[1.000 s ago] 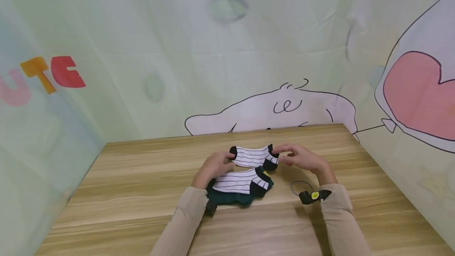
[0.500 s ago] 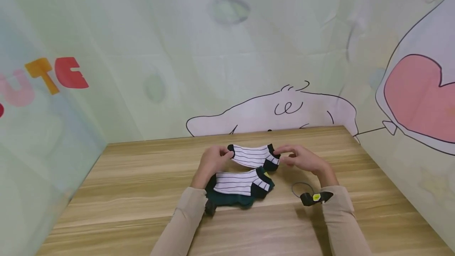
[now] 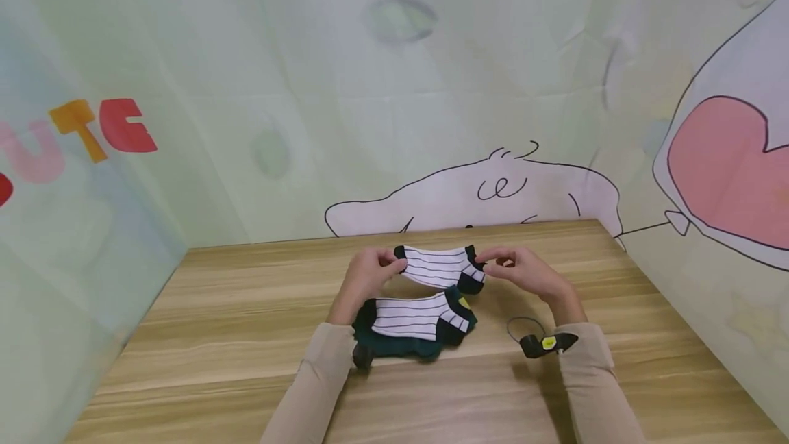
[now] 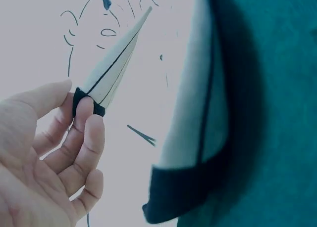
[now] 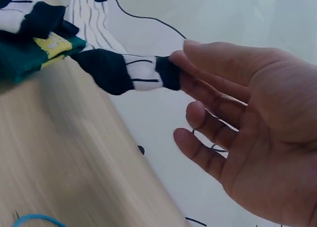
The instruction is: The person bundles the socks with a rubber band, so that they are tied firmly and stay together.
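Observation:
A white sock with thin dark stripes and black toe, heel and cuff (image 3: 434,267) stretches between my two hands at the far side of the pile. My left hand (image 3: 366,275) pinches its black toe between thumb and fingers, seen close in the left wrist view (image 4: 64,138). At the other end my right hand (image 3: 520,271) pinches the black cuff; its lower fingers curl loosely in the right wrist view. Nearer to me, a matching striped sock (image 3: 407,317) lies on top of dark green socks (image 3: 401,344), which show a yellow patch at the right end.
The wood-grain table (image 3: 234,327) runs back to a printed cloth backdrop (image 3: 308,88). A black wrist camera (image 3: 547,344) with a thin cord loop sits at my right cuff, and another black device (image 3: 363,356) at the left cuff.
My left hand has shifted slightly back and closed its thumb and fingers on the sock's toe. The far sock has risen a little and drawn straighter; the right fingers have closed on its cuff.

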The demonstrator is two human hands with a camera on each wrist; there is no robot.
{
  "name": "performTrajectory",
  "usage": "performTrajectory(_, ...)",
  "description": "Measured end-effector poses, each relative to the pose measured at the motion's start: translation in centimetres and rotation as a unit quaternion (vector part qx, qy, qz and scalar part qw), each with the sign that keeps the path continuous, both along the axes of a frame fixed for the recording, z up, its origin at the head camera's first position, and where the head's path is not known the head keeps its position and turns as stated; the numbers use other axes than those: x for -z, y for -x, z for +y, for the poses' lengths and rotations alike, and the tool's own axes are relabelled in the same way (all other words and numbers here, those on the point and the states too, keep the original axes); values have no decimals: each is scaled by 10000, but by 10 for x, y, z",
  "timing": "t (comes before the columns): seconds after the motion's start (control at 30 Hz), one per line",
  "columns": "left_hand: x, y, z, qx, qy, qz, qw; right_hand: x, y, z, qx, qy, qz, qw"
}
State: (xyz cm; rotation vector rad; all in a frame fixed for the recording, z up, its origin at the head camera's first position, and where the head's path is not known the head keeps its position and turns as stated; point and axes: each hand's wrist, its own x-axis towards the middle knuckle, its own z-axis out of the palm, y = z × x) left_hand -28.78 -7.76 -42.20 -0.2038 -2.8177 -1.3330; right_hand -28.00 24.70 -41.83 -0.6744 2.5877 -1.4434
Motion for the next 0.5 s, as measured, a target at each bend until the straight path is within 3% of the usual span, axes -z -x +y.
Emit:
performTrajectory(0.33, -8, -4, -6, 33, -271, 38, 9996, -1, 2, -15, 717, 335, -61, 9968)
performTrajectory(0.5, -13, -7, -7, 129, -138, 85, 9998, 2, 2, -22, 927, 545, -78, 9942)
